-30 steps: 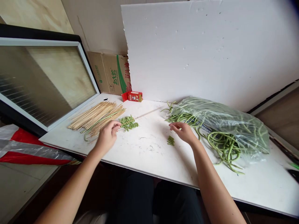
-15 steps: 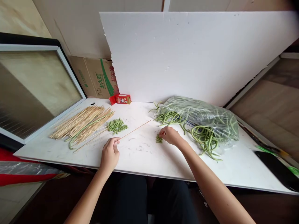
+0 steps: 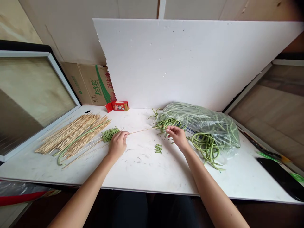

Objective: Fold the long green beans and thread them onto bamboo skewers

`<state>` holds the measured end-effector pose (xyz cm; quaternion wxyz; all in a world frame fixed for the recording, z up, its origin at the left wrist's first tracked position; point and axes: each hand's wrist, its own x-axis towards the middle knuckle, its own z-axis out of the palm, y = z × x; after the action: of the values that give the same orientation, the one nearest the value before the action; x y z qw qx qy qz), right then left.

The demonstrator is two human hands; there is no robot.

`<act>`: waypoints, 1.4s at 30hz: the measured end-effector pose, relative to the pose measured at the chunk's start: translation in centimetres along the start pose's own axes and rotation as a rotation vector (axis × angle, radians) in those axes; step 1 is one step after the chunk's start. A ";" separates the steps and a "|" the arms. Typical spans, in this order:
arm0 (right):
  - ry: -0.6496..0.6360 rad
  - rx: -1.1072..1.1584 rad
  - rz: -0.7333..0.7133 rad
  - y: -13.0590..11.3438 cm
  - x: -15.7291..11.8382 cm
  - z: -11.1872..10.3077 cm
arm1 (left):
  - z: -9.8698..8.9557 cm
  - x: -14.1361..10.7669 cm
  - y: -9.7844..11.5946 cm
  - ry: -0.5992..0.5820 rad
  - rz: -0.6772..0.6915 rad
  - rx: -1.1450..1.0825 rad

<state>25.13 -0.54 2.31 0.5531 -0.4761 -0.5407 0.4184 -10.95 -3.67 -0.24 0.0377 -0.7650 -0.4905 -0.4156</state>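
Observation:
My left hand point(image 3: 118, 142) is closed around a thin bamboo skewer point(image 3: 142, 130), which points right across the table. Close to the skewer's far tip, my right hand point(image 3: 178, 136) is closed in a pinch; whatever its fingertips hold is too small to make out. Below and between the hands lie several short cut pieces of green long bean point(image 3: 158, 148). Beside my left hand, partly covered by it, are skewers threaded with bean pieces point(image 3: 109, 134). A big bundle of bare skewers point(image 3: 73, 133) lies further left, with one long bean point(image 3: 78, 139) across it.
A clear plastic bag point(image 3: 201, 117) of long beans lies at the back right, with loose beans point(image 3: 209, 145) spilling out. A red small box point(image 3: 120, 105) and a cardboard box point(image 3: 87, 84) stand at the back left. A black phone point(image 3: 280, 177) lies near the right edge.
My right hand has lifted from the cut bean pieces and moved up to the skewer's tip. My left hand has shifted right and up with the skewer. The view has tilted slightly.

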 end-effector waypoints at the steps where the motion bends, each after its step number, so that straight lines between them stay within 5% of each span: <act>1: 0.013 0.057 0.019 0.2 -0.2 -0.2 | 0.2 0.0 -0.5 0.016 0.010 0.017; 6: -0.038 0.309 0.137 0.5 -0.6 -0.7 | -0.1 -0.6 -1.4 0.103 -0.034 0.118; 11: -0.021 0.428 0.198 0.7 -0.8 -0.2 | -0.4 -0.7 -0.5 0.061 -0.003 0.105; 24: -0.236 0.477 0.216 0.6 -1.4 0.8 | 0.0 -0.7 0.3 0.037 0.052 0.107; 42: -0.201 0.414 0.267 0.6 -1.5 0.9 | 0.3 -0.8 -0.1 0.006 0.038 0.111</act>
<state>24.17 -1.80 1.44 0.5220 -0.3760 -0.4283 0.6346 -10.99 -4.09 -0.97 0.0895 -0.7697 -0.4982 -0.3891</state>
